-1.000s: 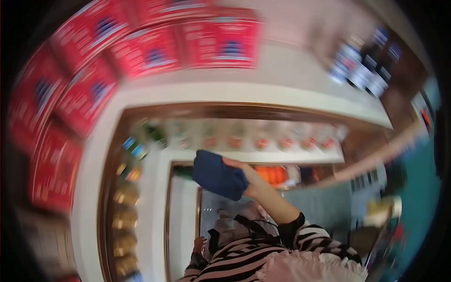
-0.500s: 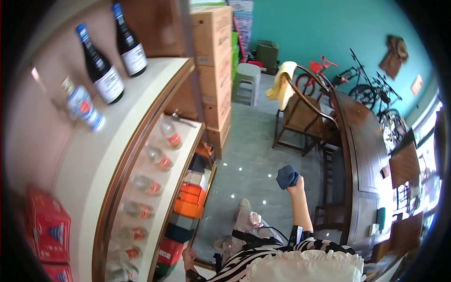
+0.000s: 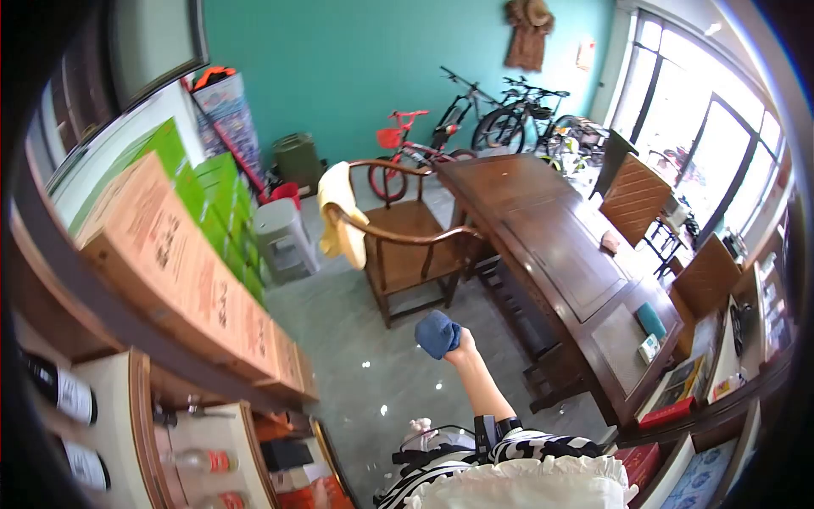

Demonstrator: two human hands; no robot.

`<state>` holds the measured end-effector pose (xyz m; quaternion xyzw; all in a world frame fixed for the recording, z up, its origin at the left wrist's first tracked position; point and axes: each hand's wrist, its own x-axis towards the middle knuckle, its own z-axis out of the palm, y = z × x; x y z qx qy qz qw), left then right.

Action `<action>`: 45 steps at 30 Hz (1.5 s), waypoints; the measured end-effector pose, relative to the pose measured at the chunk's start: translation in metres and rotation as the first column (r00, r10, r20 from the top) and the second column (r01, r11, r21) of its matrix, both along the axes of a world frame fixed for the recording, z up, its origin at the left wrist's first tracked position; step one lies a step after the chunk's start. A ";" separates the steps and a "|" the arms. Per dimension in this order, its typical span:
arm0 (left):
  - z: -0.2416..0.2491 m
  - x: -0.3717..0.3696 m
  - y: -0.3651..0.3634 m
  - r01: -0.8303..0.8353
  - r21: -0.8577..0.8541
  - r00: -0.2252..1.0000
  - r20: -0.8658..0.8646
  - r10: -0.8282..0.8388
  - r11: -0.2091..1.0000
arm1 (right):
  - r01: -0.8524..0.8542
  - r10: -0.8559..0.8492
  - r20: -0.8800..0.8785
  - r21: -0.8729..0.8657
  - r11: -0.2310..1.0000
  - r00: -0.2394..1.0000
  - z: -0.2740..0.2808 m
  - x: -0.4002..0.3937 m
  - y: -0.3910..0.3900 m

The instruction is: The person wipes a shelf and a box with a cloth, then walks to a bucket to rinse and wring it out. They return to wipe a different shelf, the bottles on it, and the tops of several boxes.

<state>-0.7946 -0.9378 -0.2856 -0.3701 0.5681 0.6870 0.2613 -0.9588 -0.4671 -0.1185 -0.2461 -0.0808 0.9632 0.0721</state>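
Observation:
My right hand point(image 3: 460, 346) is closed around a bunched dark blue cloth point(image 3: 438, 334), held out in front of me above the grey floor. Beyond it stands a wooden armchair point(image 3: 413, 233) with a pale yellow cloth point(image 3: 342, 220) draped over its armrest. Low at the bottom left, a smeared patch by the orange boxes looks like my left hand point(image 3: 323, 492); its fingers cannot be made out. Glass bottles point(image 3: 203, 461) with red labels lie on the shelf to its left.
A long dark wooden table point(image 3: 543, 229) runs along the right. Stacked cartons point(image 3: 199, 280) and a grey stool point(image 3: 284, 237) stand on the left. Bicycles point(image 3: 500, 114) line the teal wall. Shelves with books point(image 3: 678, 386) are at the lower right.
My view has swung right, so the bottle shelf slid to the lower left and more of the table and windows shows. The blue cloth stays in my right hand.

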 end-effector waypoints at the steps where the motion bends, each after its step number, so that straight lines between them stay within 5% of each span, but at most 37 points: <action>1: 0.002 -0.025 0.011 0.029 0.017 0.997 -0.076 -0.028 0.999 | 0.024 -0.023 -0.025 0.020 1.000 0.999 0.004 -0.010 0.013; 7: 0.034 -0.135 0.074 0.254 0.230 0.884 -0.450 -0.129 0.939 | 0.176 -0.177 -0.065 -0.033 0.984 0.982 0.020 -0.040 0.051; 9: 0.094 -0.164 0.111 0.068 0.040 0.978 -0.199 -0.059 0.997 | 0.214 -0.218 -0.076 -0.060 0.975 0.973 0.016 -0.053 0.055; 16: -0.028 -0.325 0.076 0.494 -0.004 0.868 0.062 -0.493 0.869 | 0.361 -0.366 -0.038 -0.097 0.928 0.930 0.016 -0.100 0.050; 22: -0.016 -0.451 0.088 0.637 0.071 0.767 0.046 -0.640 0.768 | 0.511 -0.520 -0.066 -0.116 0.852 0.852 0.042 -0.158 0.029; 29: 0.010 -0.552 0.115 0.584 0.125 0.786 0.162 -0.597 0.802 | 0.627 -0.679 -0.149 -0.284 0.726 0.719 -0.004 -0.248 0.023; 31: 0.003 -0.580 0.126 0.585 0.098 0.793 0.144 -0.593 0.805 | 0.605 -0.608 -0.598 -0.244 0.758 0.521 -0.018 -0.298 0.033; 33: -0.005 -0.612 0.135 0.592 0.067 0.792 0.136 -0.595 0.803 | 0.645 -0.740 -0.526 -0.402 0.650 0.418 0.011 -0.341 0.031; 36: -0.027 -0.666 0.126 0.591 0.013 0.802 0.094 -0.590 0.806 | 0.686 -0.725 -0.454 -0.285 0.669 0.519 0.054 -0.397 0.040; 37: -0.032 -0.683 0.122 0.572 -0.002 0.818 0.073 -0.571 0.820 | 0.665 -0.617 -0.620 -0.198 0.720 0.484 0.065 -0.414 0.042; 39: -0.035 -0.723 0.123 0.492 0.050 0.869 0.038 -0.494 0.869 | 0.692 -0.633 -0.515 -0.103 0.715 0.578 0.069 -0.451 0.062; 42: -0.005 -0.779 0.142 0.444 -0.177 0.893 0.005 -0.451 0.878 | 0.725 -0.732 -0.311 -0.163 0.670 0.606 0.104 -0.498 0.089; 45: 0.023 -0.813 0.171 0.330 -0.354 0.896 -0.174 -0.408 0.875 | 0.625 -0.617 -0.486 -0.170 0.762 0.619 0.080 -0.548 0.128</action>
